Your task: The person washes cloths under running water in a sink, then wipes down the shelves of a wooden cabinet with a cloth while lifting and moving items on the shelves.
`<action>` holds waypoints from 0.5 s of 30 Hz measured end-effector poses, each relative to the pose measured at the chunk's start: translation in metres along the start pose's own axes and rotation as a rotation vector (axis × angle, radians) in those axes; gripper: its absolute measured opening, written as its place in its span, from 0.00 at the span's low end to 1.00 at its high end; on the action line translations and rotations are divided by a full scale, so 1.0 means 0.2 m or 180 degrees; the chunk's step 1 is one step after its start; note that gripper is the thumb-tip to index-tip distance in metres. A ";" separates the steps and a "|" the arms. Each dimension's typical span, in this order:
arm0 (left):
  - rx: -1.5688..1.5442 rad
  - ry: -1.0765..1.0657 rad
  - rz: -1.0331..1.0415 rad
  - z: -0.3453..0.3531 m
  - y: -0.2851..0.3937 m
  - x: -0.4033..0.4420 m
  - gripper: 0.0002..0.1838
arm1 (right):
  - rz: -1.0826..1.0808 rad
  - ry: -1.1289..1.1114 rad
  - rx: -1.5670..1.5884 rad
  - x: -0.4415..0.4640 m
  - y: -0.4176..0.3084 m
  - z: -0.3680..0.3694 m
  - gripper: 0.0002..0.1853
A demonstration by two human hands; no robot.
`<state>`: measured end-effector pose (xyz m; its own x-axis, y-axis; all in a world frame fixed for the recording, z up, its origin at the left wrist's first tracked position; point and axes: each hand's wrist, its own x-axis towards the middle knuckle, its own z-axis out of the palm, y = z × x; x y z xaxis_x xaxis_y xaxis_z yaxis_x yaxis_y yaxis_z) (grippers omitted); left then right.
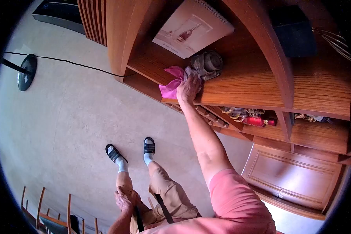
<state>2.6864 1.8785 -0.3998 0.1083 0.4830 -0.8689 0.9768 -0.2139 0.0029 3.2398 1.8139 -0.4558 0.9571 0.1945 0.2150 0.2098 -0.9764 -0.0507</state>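
Note:
My right hand (189, 89) reaches onto the wooden shelf (238, 87) with its fingers closed over a pink cloth (170, 89). Part of the cloth is bunched under the fingers, and a loose end lies to the left of them. Right beside the fingertips stands a dark grey-brown carved ornament (207, 64), close to the cloth. Lower down, my left hand (124, 199) lies by my knee with nothing visible in it. Its fingers look spread over the leg, though they show only in part.
A spiral-bound calendar (193, 29) with a bottle picture stands behind the ornament. Below the shelf lie bottles, one a red bottle (257, 121). A black cable (78, 63) crosses the floor from a round stand base (27, 73). Wooden chair backs (41, 206) show at lower left.

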 end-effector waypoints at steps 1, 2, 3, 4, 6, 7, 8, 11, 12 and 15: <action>-0.0006 0.0000 0.0033 0.01 -0.01 0.00 0.42 | -0.0095 -0.0033 -0.0050 -0.03 0.00 -0.01 0.29; -0.0010 0.0002 0.0067 0.01 -0.02 0.01 0.42 | -0.0188 -0.0065 -0.0098 -0.06 -0.01 -0.01 0.29; -0.0014 0.0001 0.0099 0.02 -0.02 0.02 0.41 | -0.0401 0.0016 -0.0136 -0.11 -0.01 -0.01 0.29; -0.0007 0.0004 0.0142 0.02 -0.03 0.02 0.41 | -0.0507 0.0027 -0.0144 -0.12 -0.01 -0.01 0.29; 0.0013 0.0013 0.0223 0.01 -0.02 0.01 0.41 | -0.0714 0.0042 -0.0152 -0.13 0.01 -0.01 0.28; 0.0026 0.0015 0.0194 0.01 -0.01 0.02 0.41 | -0.0570 0.0163 0.0034 -0.09 0.01 0.00 0.28; 0.0040 0.0017 0.0166 0.01 0.00 0.02 0.40 | -0.0426 0.0284 0.0218 -0.02 0.02 0.02 0.28; 0.0003 0.0074 0.0224 0.03 0.01 0.02 0.40 | 0.0281 0.0020 0.0641 0.19 0.01 -0.05 0.27; -0.0017 0.0096 0.0259 0.03 0.00 0.01 0.40 | 0.0357 -0.0187 0.0513 0.21 -0.02 -0.09 0.27; 0.0060 0.0176 0.0373 0.06 -0.03 0.03 0.41 | 0.0555 -0.0492 0.0175 0.23 -0.05 -0.09 0.25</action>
<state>2.6783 1.8728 -0.4099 0.2322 0.4996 -0.8346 0.9533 -0.2874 0.0931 3.2777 1.8301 -0.4280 0.9981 0.0395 0.0466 0.0452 -0.9908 -0.1279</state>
